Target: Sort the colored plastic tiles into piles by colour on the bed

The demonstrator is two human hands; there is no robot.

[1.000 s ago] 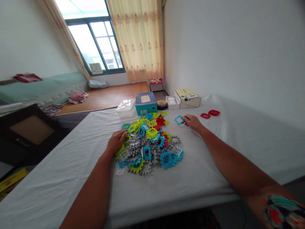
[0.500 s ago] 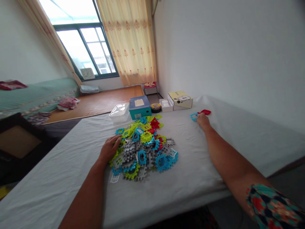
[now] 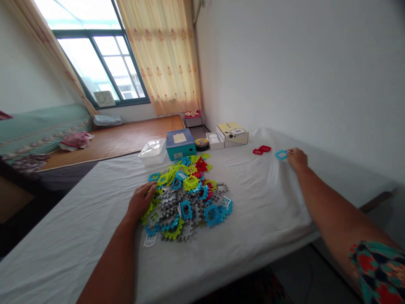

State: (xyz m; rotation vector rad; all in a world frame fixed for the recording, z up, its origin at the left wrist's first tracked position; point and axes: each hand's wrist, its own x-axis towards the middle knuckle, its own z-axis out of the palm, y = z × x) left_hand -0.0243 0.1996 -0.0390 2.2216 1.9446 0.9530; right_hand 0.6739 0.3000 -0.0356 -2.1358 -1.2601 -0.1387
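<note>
Pieces (image 3: 190,184) are slightly glossy plastic, the tub (image 3: 152,152) clear plastic, the sheet (image 3: 240,236) matt, creased cloth, the blue box (image 3: 186,151) probably cardboard.

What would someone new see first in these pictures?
Probably the colourful heap of toothed pieces on the pale cloth, with the left hand at its left edge. Then maybe the right hand, holding a blue piece to the right of two red pieces.

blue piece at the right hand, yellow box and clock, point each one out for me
Blue piece (image 3: 281,158): head view, on the lower edge of its frame.
Yellow box (image 3: 236,139): head view, on the front side.
Clock (image 3: 104,99): head view, on the dial.
</note>
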